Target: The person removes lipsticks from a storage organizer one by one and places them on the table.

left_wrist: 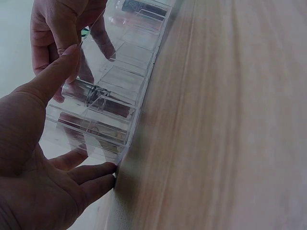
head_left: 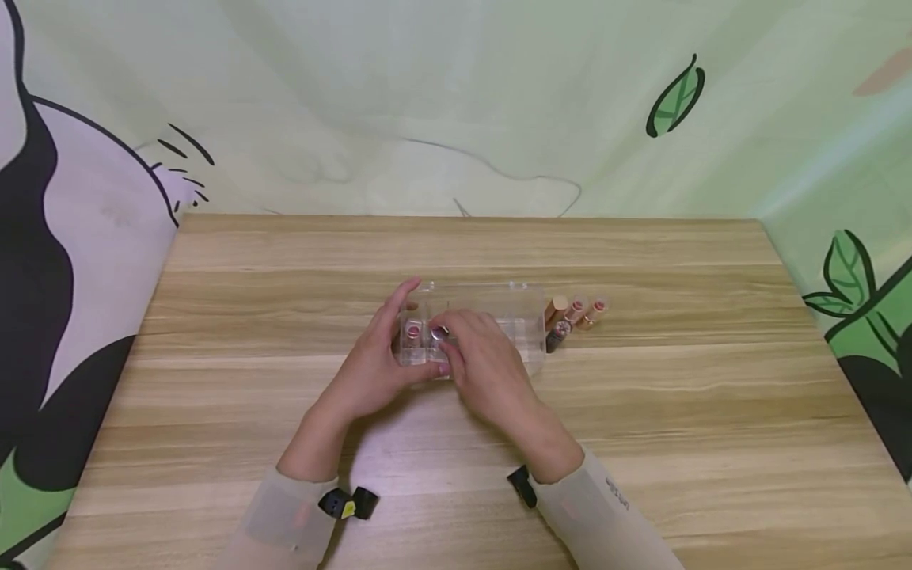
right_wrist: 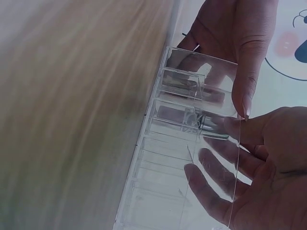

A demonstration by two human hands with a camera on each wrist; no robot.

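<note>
A clear plastic lipstick organizer (head_left: 492, 298) with divided compartments stands on the table. My left hand (head_left: 366, 368) grips its left end, thumb along the front wall and fingers around the side. My right hand (head_left: 492, 368) reaches over the front wall and pinches a lipstick (right_wrist: 215, 128) with a shiny cap. That lipstick stands upright, its lower part inside a compartment near the left end. Another lipstick (head_left: 413, 333), pinkish on top, sits in the leftmost compartment. The right hand's fingers partly cover the middle of the organizer in the head view.
Just right of the organizer lie several lipsticks (head_left: 576, 309), most with gold-pink tubes, and a dark one (head_left: 559, 336) among them. The wooden table (head_left: 677, 412) extends to a backdrop (head_left: 456, 103) with painted leaves at the rear.
</note>
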